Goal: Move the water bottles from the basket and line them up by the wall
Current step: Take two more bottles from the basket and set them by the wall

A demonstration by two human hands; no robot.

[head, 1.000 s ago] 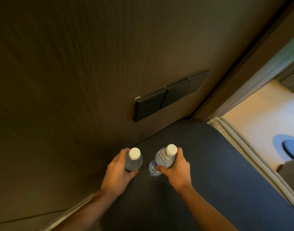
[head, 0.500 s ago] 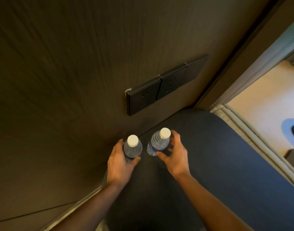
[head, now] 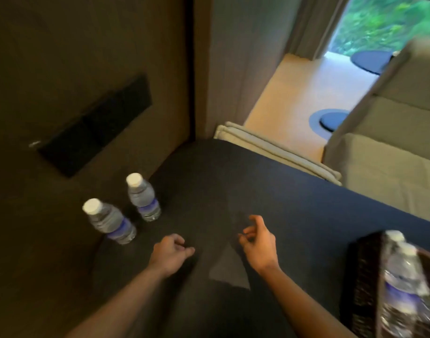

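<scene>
Clear plastic water bottles, capped and full: probably moderately heavy, thin-walled, slick, best gripped around the ribbed middle. Stand in the wicker basket at near right on the dark surface. Two bottles upright by the wall, released since half a second ago. Left hand and right hand now empty, loosely curled, pulled back from them.

Two bottles by the wall, two (blurred) bottles in the basket, one basket
</scene>
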